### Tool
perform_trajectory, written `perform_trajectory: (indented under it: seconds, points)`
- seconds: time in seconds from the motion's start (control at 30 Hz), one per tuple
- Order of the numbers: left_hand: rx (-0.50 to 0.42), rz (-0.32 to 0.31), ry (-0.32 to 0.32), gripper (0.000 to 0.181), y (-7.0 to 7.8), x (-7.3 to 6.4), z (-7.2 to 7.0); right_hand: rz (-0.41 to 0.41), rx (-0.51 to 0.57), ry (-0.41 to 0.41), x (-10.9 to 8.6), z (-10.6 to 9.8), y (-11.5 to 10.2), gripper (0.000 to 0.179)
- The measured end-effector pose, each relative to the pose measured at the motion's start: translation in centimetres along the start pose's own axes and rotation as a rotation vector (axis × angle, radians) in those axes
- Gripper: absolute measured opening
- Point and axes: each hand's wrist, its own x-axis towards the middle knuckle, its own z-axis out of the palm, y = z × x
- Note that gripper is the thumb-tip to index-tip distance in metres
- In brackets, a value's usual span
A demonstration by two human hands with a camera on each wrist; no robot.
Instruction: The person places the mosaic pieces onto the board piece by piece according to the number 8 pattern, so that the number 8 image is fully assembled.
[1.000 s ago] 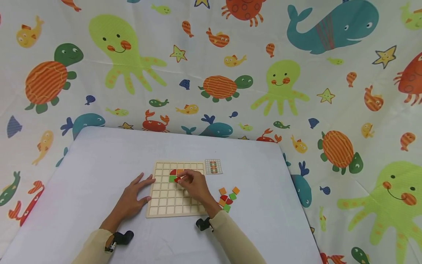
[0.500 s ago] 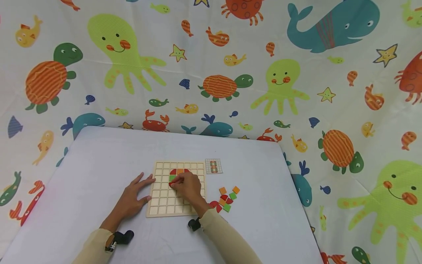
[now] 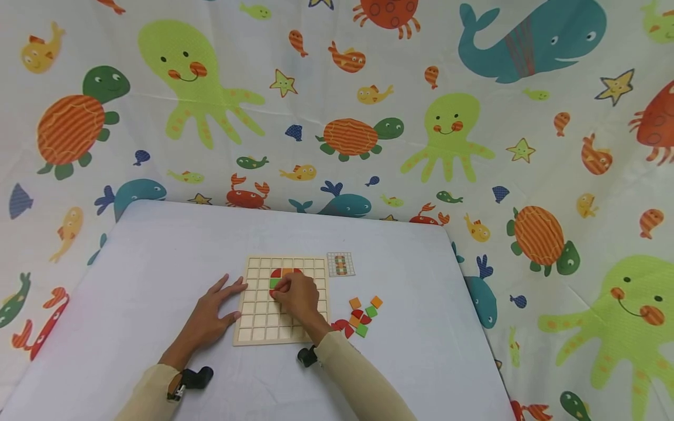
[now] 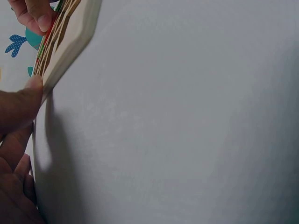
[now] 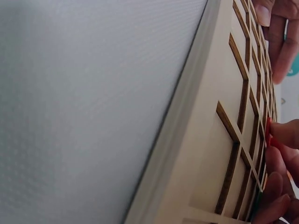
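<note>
A wooden grid board lies on the white table. My right hand is over its middle, pinching a red piece between thumb and fingers, down at a cell below a green square tile. Above the green tile is a row: a red rounded tile, an orange square and another red tile, partly behind the hand. My left hand rests at the board's left edge, fingers spread, fingertips and thumb touching the rim. My right hand hides several cells.
A small pattern card with a printed coloured grid lies by the board's top right corner. Several loose tiles lie right of the board, among them an orange square, a green square and a red piece. A sea-animal cloth hangs behind.
My right hand has moved slightly left and down over the board with the red piece, from beside the green tile to the cell below it. My left hand has stayed put.
</note>
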Motion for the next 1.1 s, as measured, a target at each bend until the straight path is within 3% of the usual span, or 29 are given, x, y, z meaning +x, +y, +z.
perform_trajectory:
  seconds: [0.27,0.57,0.83,1.1]
  points:
    - [-0.005,0.011,0.002,0.07,-0.1,0.0,0.0,0.022,0.001,-0.017,-0.1,-0.2,0.0,0.012]
    - [-0.01,0.001,0.006,0.071,0.1,0.0,0.0,-0.03,0.178,0.01,-0.6,-2.6,1.1,0.012]
    - [-0.012,0.01,0.012,0.072,0.1,0.0,0.0,-0.066,0.237,0.048,-1.2,-5.8,4.2,0.015]
    - [-0.013,0.014,0.017,0.071,0.0,0.0,0.1,0.004,0.25,0.13,-2.4,-9.1,8.1,0.017]
